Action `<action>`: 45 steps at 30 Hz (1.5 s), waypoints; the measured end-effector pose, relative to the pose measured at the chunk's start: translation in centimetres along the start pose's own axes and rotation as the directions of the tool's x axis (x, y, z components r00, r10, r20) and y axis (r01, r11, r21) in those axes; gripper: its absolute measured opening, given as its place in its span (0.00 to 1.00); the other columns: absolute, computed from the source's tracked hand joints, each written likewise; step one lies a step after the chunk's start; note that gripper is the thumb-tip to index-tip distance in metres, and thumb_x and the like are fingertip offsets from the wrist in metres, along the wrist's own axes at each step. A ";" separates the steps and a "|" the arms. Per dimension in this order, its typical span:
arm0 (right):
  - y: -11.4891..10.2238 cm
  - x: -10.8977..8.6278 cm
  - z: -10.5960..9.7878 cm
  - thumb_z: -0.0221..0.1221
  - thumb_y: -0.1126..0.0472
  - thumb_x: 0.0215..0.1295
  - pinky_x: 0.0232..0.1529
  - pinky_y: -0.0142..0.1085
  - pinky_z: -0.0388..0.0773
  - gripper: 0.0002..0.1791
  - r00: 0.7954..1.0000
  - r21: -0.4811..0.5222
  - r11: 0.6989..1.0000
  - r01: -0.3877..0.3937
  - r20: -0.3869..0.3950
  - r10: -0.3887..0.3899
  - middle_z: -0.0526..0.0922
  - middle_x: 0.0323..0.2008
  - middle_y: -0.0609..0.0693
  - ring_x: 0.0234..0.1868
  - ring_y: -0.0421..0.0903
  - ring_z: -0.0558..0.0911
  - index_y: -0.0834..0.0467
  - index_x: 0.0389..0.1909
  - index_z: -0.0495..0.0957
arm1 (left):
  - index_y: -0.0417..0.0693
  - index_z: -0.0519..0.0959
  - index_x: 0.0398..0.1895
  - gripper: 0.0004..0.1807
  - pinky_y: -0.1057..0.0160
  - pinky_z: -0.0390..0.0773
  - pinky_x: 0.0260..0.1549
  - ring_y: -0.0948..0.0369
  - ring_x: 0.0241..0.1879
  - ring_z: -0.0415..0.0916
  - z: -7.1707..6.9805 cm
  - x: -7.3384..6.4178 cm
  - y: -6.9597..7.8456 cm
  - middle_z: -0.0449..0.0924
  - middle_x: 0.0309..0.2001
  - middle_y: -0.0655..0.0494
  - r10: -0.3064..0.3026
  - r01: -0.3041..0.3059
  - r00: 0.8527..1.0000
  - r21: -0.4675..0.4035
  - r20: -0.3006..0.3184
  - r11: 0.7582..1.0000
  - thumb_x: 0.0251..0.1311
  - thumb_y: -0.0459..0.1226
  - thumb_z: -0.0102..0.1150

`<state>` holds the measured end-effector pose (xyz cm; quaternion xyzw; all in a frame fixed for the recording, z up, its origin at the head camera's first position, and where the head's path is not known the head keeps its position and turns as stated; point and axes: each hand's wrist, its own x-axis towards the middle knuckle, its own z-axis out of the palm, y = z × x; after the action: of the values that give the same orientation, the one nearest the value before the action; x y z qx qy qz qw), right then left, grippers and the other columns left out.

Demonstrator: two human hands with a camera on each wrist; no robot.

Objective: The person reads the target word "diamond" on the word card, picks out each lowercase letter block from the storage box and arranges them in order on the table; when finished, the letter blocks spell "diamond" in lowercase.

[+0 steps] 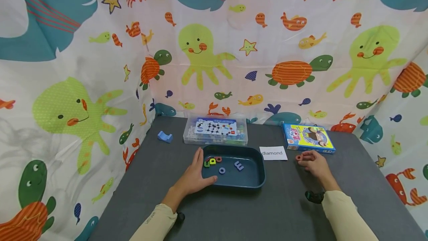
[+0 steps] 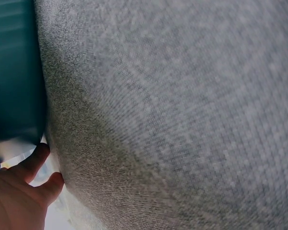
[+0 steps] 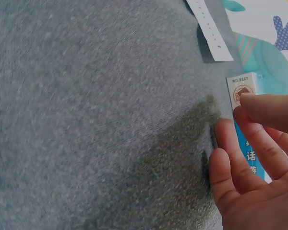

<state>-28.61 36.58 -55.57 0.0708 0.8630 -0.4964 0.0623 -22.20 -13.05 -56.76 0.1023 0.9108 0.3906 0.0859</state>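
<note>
My left hand [image 1: 194, 174] rests against the left end of a dark teal tray [image 1: 257, 183], its fingers straight along the side and its thumb at the front rim. Inside the tray lie small plastic letters: a blue-violet ring-shaped one [image 1: 222, 170], a violet m-like one [image 1: 239, 165], a yellow one [image 1: 212, 161], a green one [image 1: 207, 164] and brownish-red ones [image 1: 218, 158]. To the right, my right hand [image 1: 315, 164] pinches a brownish-red letter [image 1: 298, 157] with a round hole between thumb and fingertip, low over the table. In the right wrist view the fingers mostly hide that letter.
A white card [image 1: 273, 153] reading "diamond" lies right of the tray. Behind stand a clear plastic case [image 1: 215, 138] with a molecule-model label and a blue-and-yellow box [image 1: 309, 138]. A light blue plastic piece [image 1: 165, 137] sits back left. Patterned cloth [image 1: 214, 96] walls the table.
</note>
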 end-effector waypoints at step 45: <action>0.5 -1.1 -0.4 0.53 0.58 0.83 0.47 0.39 0.79 0.31 0.998 -0.018 0.999 -0.027 0.062 0.028 0.71 0.69 0.75 0.60 0.62 0.78 0.72 0.77 0.62 | 0.50 0.35 0.89 0.66 0.29 0.61 0.71 0.38 0.80 0.53 0.1 0.1 -0.3 0.27 0.88 0.54 0.005 -0.005 1.000 -0.005 -0.003 1.000 0.64 0.62 0.69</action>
<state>-27.50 37.11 -55.60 0.0666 0.8638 -0.4900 0.0964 -22.31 -13.21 -57.06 0.1038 0.9098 0.3930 0.0839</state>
